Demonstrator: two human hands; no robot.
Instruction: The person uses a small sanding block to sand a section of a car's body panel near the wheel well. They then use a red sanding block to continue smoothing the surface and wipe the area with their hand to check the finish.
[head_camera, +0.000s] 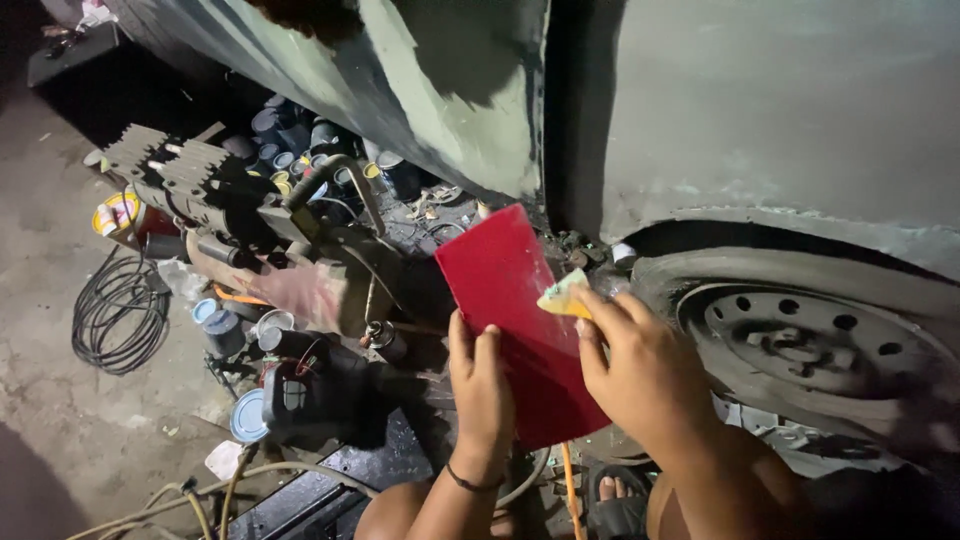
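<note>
We hold a flat red plastic board (515, 320) upright in front of us with our left hand (480, 395), the fingers lying flat against its near face and the thumb tucked at its left edge, so the grip is closed loosely on the board's lower part. Our right hand (640, 370) has its fingers pinched shut on a small yellow spreader (563, 297), whose pale edge is touching the right rim of the red board. The board sits in the middle of the view, just left of a car wheel (810, 345) with a steel rim, and below the grey, filler-patched body panel (760, 110) of the car that fills the far right. To the left, on the concrete floor (50, 230), lies a coil of black cable (118, 312), and near it a dirty compressor motor (230, 190) with ribbed fins. A cluster of small paint tins (300, 140) stands beyond it under the car's edge. A sandalled foot (615, 497) shows at the near edge, beside an orange hose (570, 490).
</note>
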